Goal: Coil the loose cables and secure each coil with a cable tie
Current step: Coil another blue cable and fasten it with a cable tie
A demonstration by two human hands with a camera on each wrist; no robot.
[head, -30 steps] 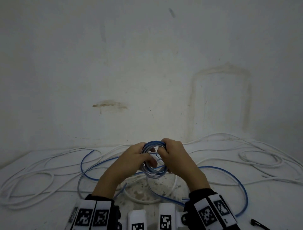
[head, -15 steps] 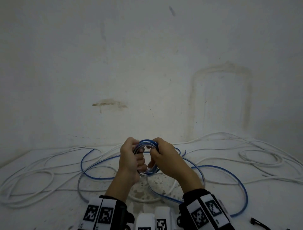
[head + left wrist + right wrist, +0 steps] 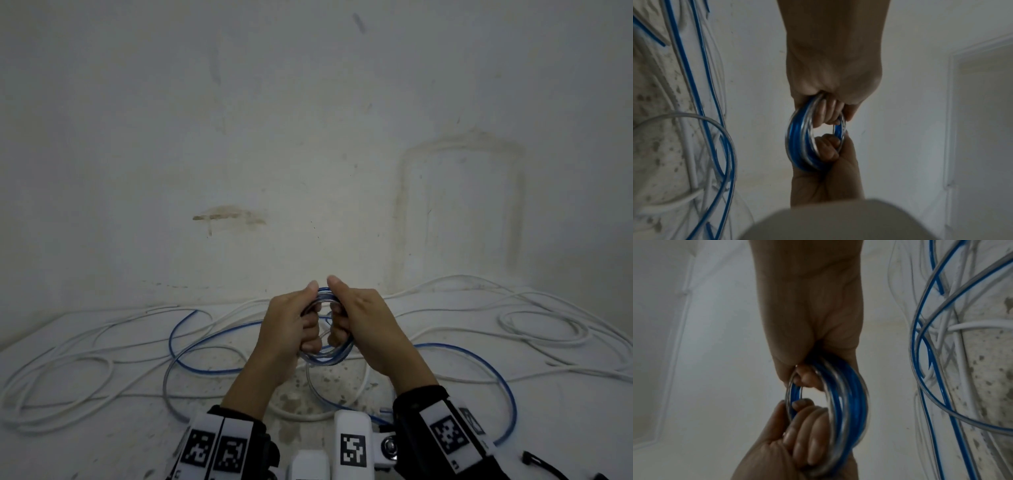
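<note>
Blue cable coil, several tight loops of clear-sheathed blue cable, held upright in the air between both hands, low centre of head view, above the table surface. Left hand gripping the coil's left side, fingers curled through the ring, thumb laid along the top. Right hand gripping the right side the same way, fingers hooked through the opening, thumb raised at the top just beside the left thumb. Same coil in left wrist view and right wrist view: loops bunched together, slightly blurred, clamped by curled fingers on both sides.

Loose tail of blue cable trailing down from the coil, sweeping in a wide arc across the table to the right and back toward the near edge. Another blue loop lying on the left side. White cables sprawled in long loops over the left half; further white cables to the right, one part lying in a rough ring. Blue and white runs crossing one another beneath the hands.

Black cable tie, partly cut off by the frame, at the lower right edge of the table, well apart from the coil.

Table white, speckled and stained under the hands. Behind it a plain whitish wall with a brownish smear at left centre and a faint rectangular outline at right. Black wrist cuffs with square-patterned markers at the bottom of the frame.
</note>
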